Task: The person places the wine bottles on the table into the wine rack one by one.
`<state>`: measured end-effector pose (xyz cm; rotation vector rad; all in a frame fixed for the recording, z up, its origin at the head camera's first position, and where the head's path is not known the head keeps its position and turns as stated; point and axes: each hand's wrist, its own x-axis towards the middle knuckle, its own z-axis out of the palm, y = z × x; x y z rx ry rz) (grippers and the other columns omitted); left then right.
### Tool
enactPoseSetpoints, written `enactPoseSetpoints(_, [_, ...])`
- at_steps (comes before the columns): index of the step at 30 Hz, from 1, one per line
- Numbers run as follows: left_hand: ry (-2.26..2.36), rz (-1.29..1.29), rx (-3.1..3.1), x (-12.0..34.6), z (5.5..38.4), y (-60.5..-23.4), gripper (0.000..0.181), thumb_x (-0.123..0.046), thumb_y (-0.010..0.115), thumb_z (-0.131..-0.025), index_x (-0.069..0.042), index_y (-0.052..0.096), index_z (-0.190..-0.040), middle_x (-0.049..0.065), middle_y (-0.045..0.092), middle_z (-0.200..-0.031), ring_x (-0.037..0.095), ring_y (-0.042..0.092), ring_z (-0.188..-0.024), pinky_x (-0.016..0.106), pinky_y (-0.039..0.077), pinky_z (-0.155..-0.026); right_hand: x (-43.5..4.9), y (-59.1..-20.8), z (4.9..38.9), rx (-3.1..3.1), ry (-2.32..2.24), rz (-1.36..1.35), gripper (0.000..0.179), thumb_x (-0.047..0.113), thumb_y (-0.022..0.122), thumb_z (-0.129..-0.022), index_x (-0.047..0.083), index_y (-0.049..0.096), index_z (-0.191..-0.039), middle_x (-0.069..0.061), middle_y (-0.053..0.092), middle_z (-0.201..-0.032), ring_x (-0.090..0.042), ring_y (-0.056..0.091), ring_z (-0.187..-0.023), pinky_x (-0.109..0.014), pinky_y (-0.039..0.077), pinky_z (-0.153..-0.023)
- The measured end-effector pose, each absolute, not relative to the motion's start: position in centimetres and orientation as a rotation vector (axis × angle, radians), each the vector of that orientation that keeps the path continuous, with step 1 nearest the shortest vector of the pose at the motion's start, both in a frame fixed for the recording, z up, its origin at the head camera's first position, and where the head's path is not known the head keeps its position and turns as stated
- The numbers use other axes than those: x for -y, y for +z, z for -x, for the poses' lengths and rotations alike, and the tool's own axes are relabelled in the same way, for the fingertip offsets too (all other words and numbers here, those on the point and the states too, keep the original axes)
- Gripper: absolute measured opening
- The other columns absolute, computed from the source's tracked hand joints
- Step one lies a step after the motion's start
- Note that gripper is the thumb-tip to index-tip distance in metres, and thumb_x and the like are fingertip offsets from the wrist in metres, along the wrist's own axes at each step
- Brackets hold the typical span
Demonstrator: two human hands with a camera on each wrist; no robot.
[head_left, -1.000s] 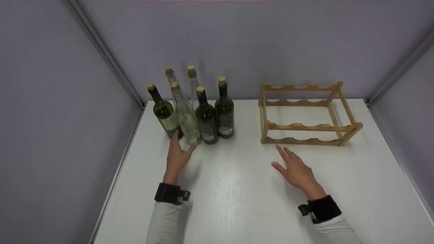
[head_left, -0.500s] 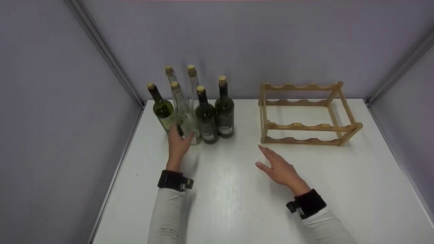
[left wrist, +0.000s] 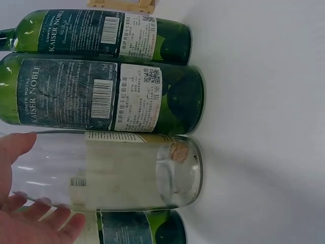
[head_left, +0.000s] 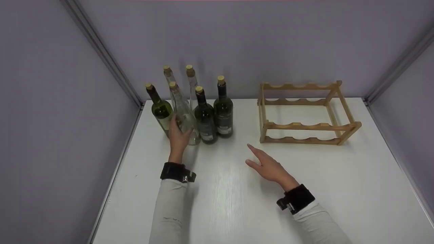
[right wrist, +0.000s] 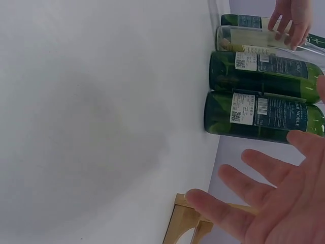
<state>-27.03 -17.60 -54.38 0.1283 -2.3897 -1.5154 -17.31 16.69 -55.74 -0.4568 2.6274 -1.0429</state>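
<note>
My left hand (head_left: 178, 135) reaches to a corked clear glass bottle (head_left: 184, 113), which stands upright in front of the group. In the left wrist view, the thumb lies along one side of this clear bottle (left wrist: 122, 173), and the spread fingers (left wrist: 71, 226) are at its other side, by a green bottle (left wrist: 127, 226). Some fingertips show through the glass. To the right, my right hand (head_left: 268, 166) hovers over the table with fingers extended and nothing in it. In the right wrist view its fingers (right wrist: 223, 211) are spread wide.
Two dark green labelled bottles (head_left: 205, 118) (head_left: 223, 117) stand right of the clear one, another green bottle (head_left: 161, 110) to its left. Two clear bottles (head_left: 168, 76) (head_left: 191, 79) stand behind. A wooden wine rack (head_left: 312, 127) is at the back right of the white table (head_left: 220, 203).
My left hand has moved forward from in front of the bottles until its fingers and thumb flank the clear one. The right hand has drifted left, away from the rack's front.
</note>
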Motion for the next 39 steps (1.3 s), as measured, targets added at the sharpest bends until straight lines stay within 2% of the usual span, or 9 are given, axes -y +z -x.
enactPoseSetpoints(12, [-1.532,-0.153,2.369,17.5,27.6,-55.0,0.073,-0.013,0.072,-0.091,-0.002,0.029,-0.149,0.017,0.042,-0.136,0.030,0.043,-0.126,0.042,0.038,-0.104,-15.3,-55.7,18.1,-2.564,-1.128,0.494,0.072,0.060,0.043,-0.099,0.023,0.023,-0.158,-0.005,0.027,-0.159,-0.027,0.024,-0.145,-0.049,0.021,-0.115])
enactPoseSetpoints(21, [-1.496,-0.136,2.352,17.7,27.3,-54.9,0.075,-0.007,0.076,-0.086,-0.001,0.032,-0.146,0.017,0.040,-0.130,0.032,0.046,-0.125,0.039,0.042,-0.102,-15.3,-56.1,18.0,-2.549,-1.142,0.498,0.072,0.060,0.044,-0.098,0.026,0.023,-0.157,-0.004,0.026,-0.159,-0.027,0.024,-0.145,-0.049,0.021,-0.115])
enactPoseSetpoints(27, [-1.448,-0.072,2.260,17.7,26.5,-55.7,0.074,-0.009,0.081,-0.080,0.000,0.040,-0.140,0.021,0.037,-0.131,0.038,0.045,-0.123,0.045,0.043,-0.101,-15.4,-55.9,17.8,-2.530,-1.166,0.502,0.071,0.060,0.042,-0.099,0.025,0.022,-0.158,-0.004,0.026,-0.159,-0.028,0.023,-0.145,-0.050,0.021,-0.115])
enactPoseSetpoints(35, [-1.294,0.047,2.192,17.0,24.4,-56.4,0.072,-0.013,0.085,-0.075,-0.004,0.046,-0.135,0.020,0.042,-0.115,0.034,0.048,-0.105,0.044,0.046,-0.089,-15.5,-55.1,17.5,-2.480,-1.263,0.486,0.068,0.057,0.043,-0.100,0.025,0.025,-0.157,-0.010,0.033,-0.156,-0.031,0.031,-0.142,-0.052,0.025,-0.113])
enactPoseSetpoints(39, [-1.236,0.115,2.189,16.6,23.3,-56.1,0.071,-0.012,0.086,-0.073,-0.003,0.048,-0.133,0.017,0.045,-0.117,0.032,0.049,-0.109,0.046,0.045,-0.090,-15.6,-54.8,17.5,-2.446,-1.313,0.498,0.065,0.053,0.042,-0.102,0.023,0.025,-0.157,-0.014,0.035,-0.154,-0.036,0.035,-0.139,-0.056,0.028,-0.110])
